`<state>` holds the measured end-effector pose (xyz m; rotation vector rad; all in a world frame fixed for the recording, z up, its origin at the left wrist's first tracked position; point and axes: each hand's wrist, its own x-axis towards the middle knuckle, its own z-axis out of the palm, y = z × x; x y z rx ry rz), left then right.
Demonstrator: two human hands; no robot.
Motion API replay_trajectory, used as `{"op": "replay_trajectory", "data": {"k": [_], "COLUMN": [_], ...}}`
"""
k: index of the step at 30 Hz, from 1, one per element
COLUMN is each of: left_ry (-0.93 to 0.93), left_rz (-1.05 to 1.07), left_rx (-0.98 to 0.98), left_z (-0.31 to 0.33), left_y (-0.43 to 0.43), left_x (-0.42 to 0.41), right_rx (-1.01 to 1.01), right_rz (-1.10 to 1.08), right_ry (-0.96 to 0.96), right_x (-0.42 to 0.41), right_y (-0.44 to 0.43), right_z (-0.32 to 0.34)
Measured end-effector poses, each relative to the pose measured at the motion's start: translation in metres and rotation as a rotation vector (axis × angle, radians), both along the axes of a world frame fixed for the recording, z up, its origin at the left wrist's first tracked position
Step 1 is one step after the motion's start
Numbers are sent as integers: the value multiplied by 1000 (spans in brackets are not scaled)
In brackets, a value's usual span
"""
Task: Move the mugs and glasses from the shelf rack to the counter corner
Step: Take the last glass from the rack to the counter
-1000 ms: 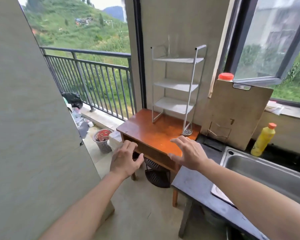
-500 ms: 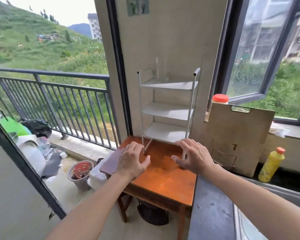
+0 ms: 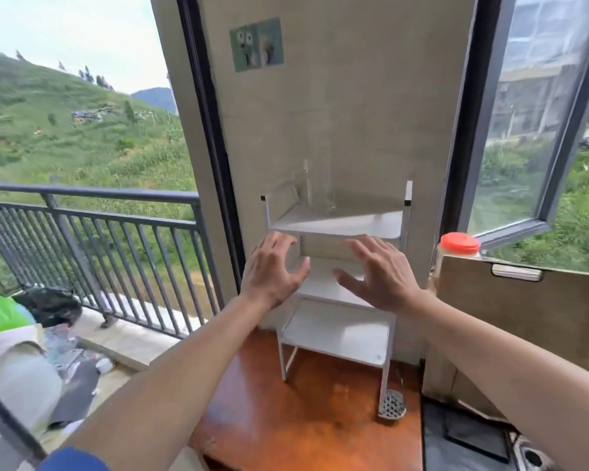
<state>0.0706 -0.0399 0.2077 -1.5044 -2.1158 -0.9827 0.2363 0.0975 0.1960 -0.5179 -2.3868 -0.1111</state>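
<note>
Head camera looks down past two bare forearms toward a white three-tier metal shelf rack (image 3: 337, 283) standing on a glossy reddish-brown wooden table (image 3: 306, 419), backed against a beige wall. Left hand (image 3: 274, 270) hangs in front of the rack's left post, fingers spread, thumb out to the right, gripping nothing. Right hand (image 3: 376, 271) mirrors it in front of the middle tier, fingers fanned wide, thumb pointing left, also empty. The two hands sit level with each other, a clear gap between the thumbs, both just below the top tier.

Up on that top tier, at its back left, stand faint clear drinking glasses (image 3: 315, 186), so transparent against the wall that their number cannot be told. The middle tier is half covered by the hands. The bottom tier shows bare white surface.

Beside the rack's front right foot on the table lies a small perforated metal strainer (image 3: 392, 404). Right of the rack, a tan wooden cutting board (image 3: 517, 321) leans upright, and a jar with an orange-red lid (image 3: 459, 243) peeks up behind it. Off to the left, a dark metal balcony railing (image 3: 92, 232) runs across the green hillside.
</note>
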Motion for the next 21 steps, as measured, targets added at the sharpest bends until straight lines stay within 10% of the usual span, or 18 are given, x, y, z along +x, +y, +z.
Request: {"op": "replay_trajectory", "data": {"k": [21], "left_ry": [-545], "left_rz": [-166], "left_rx": [87], "left_z": [84], "left_y": [207], "left_x": [-108], "right_rx": [-108], "right_rz": [-428], "right_ry": [-227], "right_x": [-75], "right_y": [74], "right_z": [29]}}
